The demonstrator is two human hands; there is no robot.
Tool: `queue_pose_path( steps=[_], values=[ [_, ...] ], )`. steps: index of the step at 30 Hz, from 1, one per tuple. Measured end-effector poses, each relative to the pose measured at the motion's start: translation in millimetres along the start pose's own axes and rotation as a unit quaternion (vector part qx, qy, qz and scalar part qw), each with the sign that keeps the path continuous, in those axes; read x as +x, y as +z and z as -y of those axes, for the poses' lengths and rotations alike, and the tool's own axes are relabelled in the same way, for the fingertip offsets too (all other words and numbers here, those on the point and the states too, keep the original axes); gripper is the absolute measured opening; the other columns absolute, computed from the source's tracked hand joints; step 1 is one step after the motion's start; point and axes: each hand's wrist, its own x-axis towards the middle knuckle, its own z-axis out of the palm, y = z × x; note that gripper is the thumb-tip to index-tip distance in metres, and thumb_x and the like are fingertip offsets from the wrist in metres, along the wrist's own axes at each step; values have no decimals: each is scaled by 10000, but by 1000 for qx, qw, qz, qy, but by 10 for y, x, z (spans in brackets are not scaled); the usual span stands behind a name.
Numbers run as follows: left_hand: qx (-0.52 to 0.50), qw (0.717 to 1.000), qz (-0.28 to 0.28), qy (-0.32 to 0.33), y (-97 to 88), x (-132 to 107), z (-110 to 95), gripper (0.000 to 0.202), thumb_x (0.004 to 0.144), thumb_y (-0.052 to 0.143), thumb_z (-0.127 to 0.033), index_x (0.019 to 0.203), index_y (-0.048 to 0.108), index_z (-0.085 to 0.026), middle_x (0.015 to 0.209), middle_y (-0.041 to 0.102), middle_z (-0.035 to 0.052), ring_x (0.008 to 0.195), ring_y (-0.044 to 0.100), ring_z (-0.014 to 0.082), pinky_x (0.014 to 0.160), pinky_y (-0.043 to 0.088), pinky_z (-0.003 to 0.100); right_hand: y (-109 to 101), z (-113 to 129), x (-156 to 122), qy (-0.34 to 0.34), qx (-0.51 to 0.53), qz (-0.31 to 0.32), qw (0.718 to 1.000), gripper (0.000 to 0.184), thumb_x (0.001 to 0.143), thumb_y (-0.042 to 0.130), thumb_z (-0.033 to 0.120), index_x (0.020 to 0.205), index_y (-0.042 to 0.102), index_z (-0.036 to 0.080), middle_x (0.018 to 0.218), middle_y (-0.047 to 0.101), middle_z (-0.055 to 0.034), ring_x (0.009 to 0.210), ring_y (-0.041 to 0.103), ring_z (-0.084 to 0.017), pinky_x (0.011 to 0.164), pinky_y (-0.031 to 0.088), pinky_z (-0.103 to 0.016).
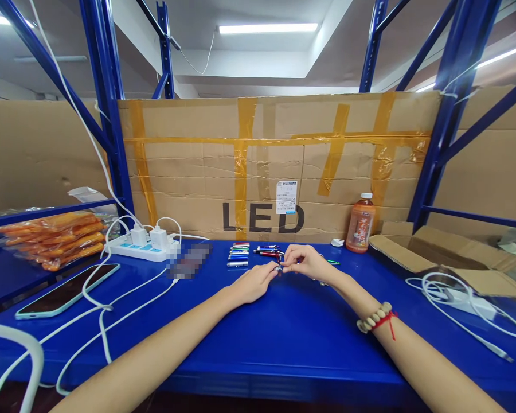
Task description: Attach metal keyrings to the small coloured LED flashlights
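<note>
- Both hands meet over the far middle of the blue table (284, 338): left hand (253, 282) and right hand (306, 261) bring fingertips together on one small silvery item (278, 267), pinched between them; too small to tell exactly what it is or which hand bears most of it.
- Cardboard wall (189, 166) behind the table, taped in yellow-brown strips, printed "LED", with a white label near the letters.
- Open cardboard box (434, 252) at far right, flaps spread.
- Bagged orange packets (55, 238) on the shelf at far left.
- Phone (64, 291), screen dark, lying flat left of the arms; white cable (112, 310) loops beside it.
- White power strip (141, 248) with two chargers plugged in, far left of the hands.
- Coiled white cable and adapter (456, 295) on the right side.
- Orange drink bottle (360, 223), upright, white cap, against the cardboard.
- Beaded bracelet (376, 316) with red thread on the right wrist.
- Row of small coloured pen-like sticks (239, 254) just beyond the hands; more (267, 250) beside them.
</note>
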Motion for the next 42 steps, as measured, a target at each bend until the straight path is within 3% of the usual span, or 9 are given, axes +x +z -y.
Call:
queue_pose_path(
  steps=[6,15,27,37,42],
  values=[
    [36,999,-4,-10,10,-10,-3,278,907,239,-306,1033,471,-218,994,595,37,875,567,179,778,417,282,41,25,-6,37,43,18,998,380,620,663,505,547,597,139,692,541,-39,522,503,-89,490,416,-226],
    [73,997,-17,-30,-22,-20,-61,282,904,243,-301,1009,492,-221,915,604,29,807,572,175,683,416,250,66,129,-14,63,19,6,998,381,618,662,498,552,562,136,601,522,-17,499,454,-80,476,365,-217],
    [79,992,-97,-3,42,16,13,295,897,309,-268,1099,514,-204,1114,580,44,1012,542,191,856,420,298,135,183,6,171,71,-18,983,388,582,671,487,548,504,139,460,491,8,421,423,-73,420,314,-201],
    [93,992,-79,-18,19,28,-20,290,901,307,-242,1090,521,-188,1084,591,57,997,544,185,850,419,293,136,163,26,207,78,-15,975,379,526,714,468,544,552,125,498,528,-2,414,446,-71,415,328,-198],
    [93,992,-78,-20,26,38,9,278,898,312,-247,1073,524,-204,1061,597,40,980,550,180,835,427,288,121,189,25,218,65,-17,974,376,562,692,466,544,550,119,467,506,6,413,448,-68,415,336,-190]
  ],
)
